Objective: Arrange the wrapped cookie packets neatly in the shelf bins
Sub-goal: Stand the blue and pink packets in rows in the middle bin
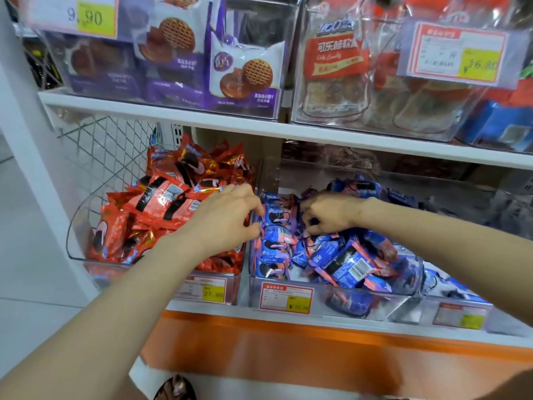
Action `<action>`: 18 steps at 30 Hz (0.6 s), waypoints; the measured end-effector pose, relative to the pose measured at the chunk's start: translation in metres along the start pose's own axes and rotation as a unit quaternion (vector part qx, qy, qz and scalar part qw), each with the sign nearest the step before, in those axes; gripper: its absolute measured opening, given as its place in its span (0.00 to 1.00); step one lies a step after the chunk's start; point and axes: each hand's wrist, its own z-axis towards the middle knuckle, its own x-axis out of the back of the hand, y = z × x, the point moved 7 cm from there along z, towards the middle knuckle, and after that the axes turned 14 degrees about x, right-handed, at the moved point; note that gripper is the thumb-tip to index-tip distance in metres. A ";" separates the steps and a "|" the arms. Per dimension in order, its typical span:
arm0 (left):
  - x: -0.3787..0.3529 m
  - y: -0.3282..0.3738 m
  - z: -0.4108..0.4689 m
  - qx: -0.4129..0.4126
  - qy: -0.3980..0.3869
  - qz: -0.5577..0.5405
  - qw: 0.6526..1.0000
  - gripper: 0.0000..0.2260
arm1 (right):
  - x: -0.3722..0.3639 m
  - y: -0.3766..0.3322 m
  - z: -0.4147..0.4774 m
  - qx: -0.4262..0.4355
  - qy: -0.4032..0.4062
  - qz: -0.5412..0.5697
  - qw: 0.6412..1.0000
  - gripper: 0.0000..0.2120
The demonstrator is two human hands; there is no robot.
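The small blue and purple shiny cookie packets (278, 233) look light and crinkly, and the wrap is probably slippery. The cookies inside could crack, so a soft pinch on the flat sides or the crimped ends seems best, not a hard squeeze.

They sit in the clear plastic bin with the red price tag (288, 298), right under both hands. A neat row of them stands up on edge between the two hands. A messy heap lies below and to the outer side of the right hand (328, 212).

The left hand (227, 217) has its fingers curled and its fingertips touch the row's side. The right hand is bunched up with fingers bent down into the heap; I cannot tell if it is pinching a packet.

The red shiny cookie packets (161, 203) fill the clear bin beside and beneath the left hand.
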 end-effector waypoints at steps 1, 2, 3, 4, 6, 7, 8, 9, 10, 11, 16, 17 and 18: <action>0.000 0.000 0.000 0.000 -0.003 -0.004 1.000 0.13 | 0.000 -0.001 0.006 -0.007 0.007 -0.007 1.000 0.17; 0.000 -0.001 0.000 -0.001 -0.004 -0.008 1.000 0.13 | -0.001 -0.003 0.014 -0.013 0.014 -0.015 1.000 0.17; 0.000 -0.001 0.000 -0.002 -0.005 -0.009 1.000 0.13 | -0.003 -0.005 0.022 -0.018 0.016 -0.024 0.999 0.19; 0.000 -0.001 -0.001 -0.004 -0.005 -0.009 1.000 0.13 | -0.007 -0.006 0.030 -0.024 0.010 -0.032 0.999 0.22; 0.001 0.000 -0.001 -0.005 -0.004 -0.011 1.000 0.13 | -0.016 -0.007 0.041 -0.038 -0.016 -0.048 0.998 0.30; 0.001 0.000 -0.001 -0.005 -0.003 -0.013 1.000 0.13 | -0.019 -0.007 0.044 -0.043 -0.024 -0.057 0.997 0.31; 0.001 0.000 -0.001 -0.005 -0.003 -0.015 1.000 0.13 | -0.021 -0.006 0.046 -0.047 -0.023 -0.064 0.997 0.32; 0.001 0.000 -0.001 -0.005 -0.003 -0.016 1.000 0.13 | -0.022 -0.005 0.047 -0.050 -0.017 -0.066 0.996 0.31; 0.001 0.000 -0.001 -0.005 -0.004 -0.017 1.000 0.13 | -0.022 -0.004 0.047 -0.051 -0.005 -0.061 0.997 0.28; 0.001 0.000 0.000 -0.006 -0.004 -0.018 1.000 0.13 | -0.022 -0.002 0.047 -0.053 0.011 -0.050 0.997 0.24; 0.000 -0.001 0.001 -0.008 -0.001 -0.020 1.000 0.12 | -0.016 0.018 0.032 -0.122 0.091 0.065 0.986 0.14; 0.000 -0.001 0.001 -0.008 -0.001 -0.019 1.000 0.12 | -0.016 0.022 0.030 -0.134 0.094 0.092 0.982 0.14; 0.000 -0.001 0.001 -0.008 -0.001 -0.019 1.000 0.12 | -0.017 0.024 0.030 -0.143 0.094 0.114 0.979 0.14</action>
